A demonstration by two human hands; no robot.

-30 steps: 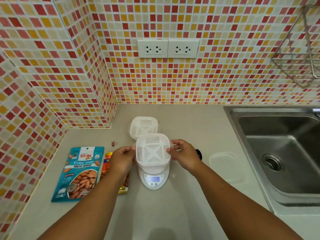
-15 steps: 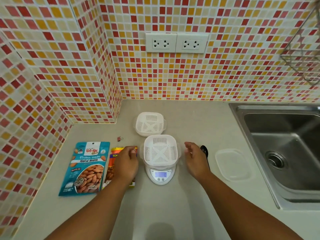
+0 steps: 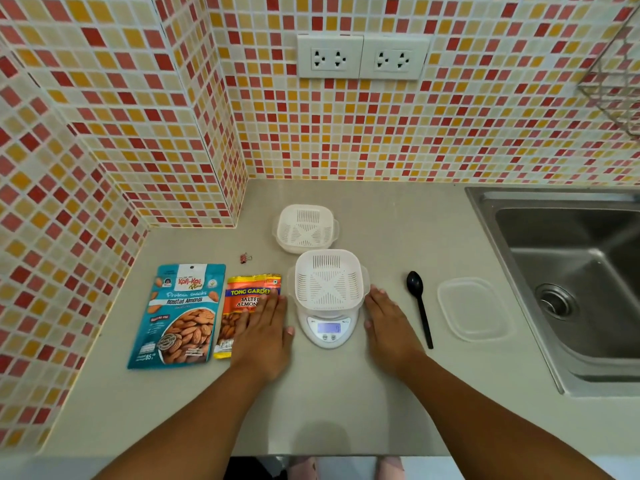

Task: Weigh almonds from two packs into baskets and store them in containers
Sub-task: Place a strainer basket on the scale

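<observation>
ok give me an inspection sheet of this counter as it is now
surface: grey counter, dry-looking.
job's things: white basket sits on the scale; second basket in a container behind; blue almond pack and orange almond pack lie flat; black spoon; clear lid.
clutter: small clip.
grippers: left hand flat, over the orange pack's edge; right hand flat on the counter.
cables: nothing seen.
surroundings: two sockets, sink, wire rack.
</observation>
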